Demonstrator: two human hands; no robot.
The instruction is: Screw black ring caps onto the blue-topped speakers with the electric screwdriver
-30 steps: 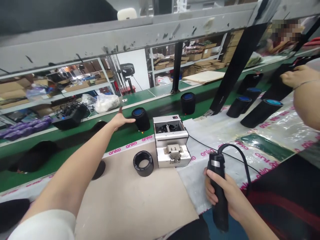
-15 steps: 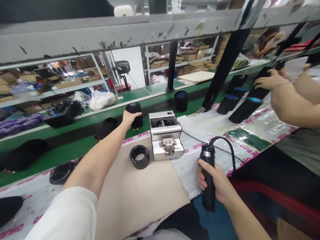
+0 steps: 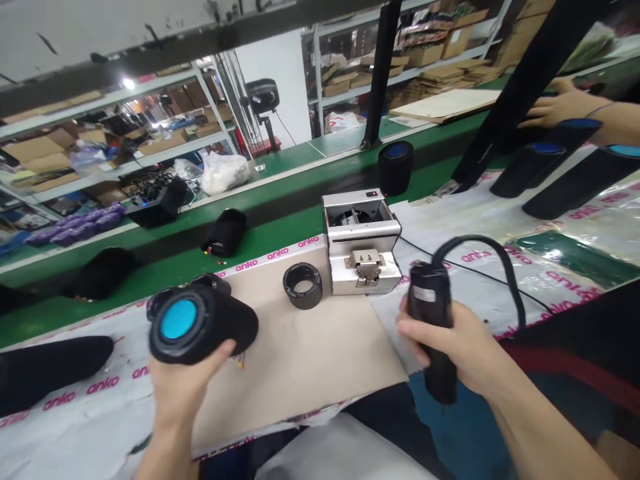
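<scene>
My left hand (image 3: 183, 387) is wrapped round a black cylindrical speaker (image 3: 230, 317), tilted with its shiny blue end toward me. Small coloured wires hang beneath it. My right hand (image 3: 450, 340) grips a black electric screwdriver (image 3: 431, 293), held upright with its thick cable looping from the top; its lower end points down past the table edge. A black plastic ring (image 3: 303, 287) rests on the cardboard sheet (image 3: 310, 360) between my hands. Behind the ring stands a silver screw feeder (image 3: 363, 243). Partly hidden behind the held speaker are more black ring parts (image 3: 160, 303).
Black speaker bodies (image 3: 227, 232) lie on the green conveyor belt (image 3: 285, 223), and another with a blue top (image 3: 396, 167) stands there. A dark post (image 3: 520, 100) rises at right. Beyond it a co-worker's hand (image 3: 565, 103) is near several blue-topped speakers (image 3: 530, 167).
My left hand has brought the speaker from the belt back toward me and tilted it over the cardboard. My right hand still holds the screwdriver. The view has turned.
</scene>
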